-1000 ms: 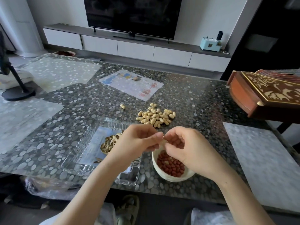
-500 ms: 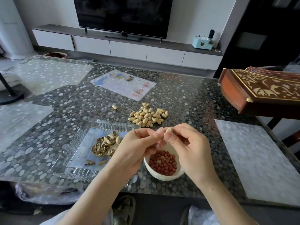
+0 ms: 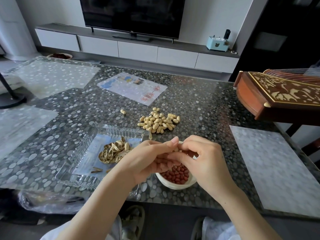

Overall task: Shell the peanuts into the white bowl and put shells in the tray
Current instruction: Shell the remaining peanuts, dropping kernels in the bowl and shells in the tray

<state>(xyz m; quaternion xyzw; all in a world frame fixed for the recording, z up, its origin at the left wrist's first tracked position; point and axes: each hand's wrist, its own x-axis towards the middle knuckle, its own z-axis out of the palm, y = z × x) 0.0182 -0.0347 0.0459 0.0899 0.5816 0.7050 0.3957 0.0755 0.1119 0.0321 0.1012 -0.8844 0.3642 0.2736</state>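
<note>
both hands meet over the white bowl (image 3: 174,186). left hand (image 3: 149,158) and right hand (image 3: 204,160) pinch one peanut (image 3: 176,149) between thumbs and fingertips. it's mostly hidden, so can't tell if the shell is cracked yet. shell looks light, dry and brittle, and should snap along the seam with thumb pressure near the ends. kernels are small and smooth, likely to roll, so best kept low over the bowl. bowl holds red kernels (image 3: 178,174) and sits near the tabletop (image 3: 207,110) front edge, just right of the clear tray (image 3: 78,156) with its heap of empty shells (image 3: 112,151). unshelled pile (image 3: 158,121) lies beyond the hands, with a stray peanut (image 3: 123,111) to its left. nothing blocks the reach to tray or pile. carved wooden instrument (image 3: 277,94) is far right, well apart.
</note>
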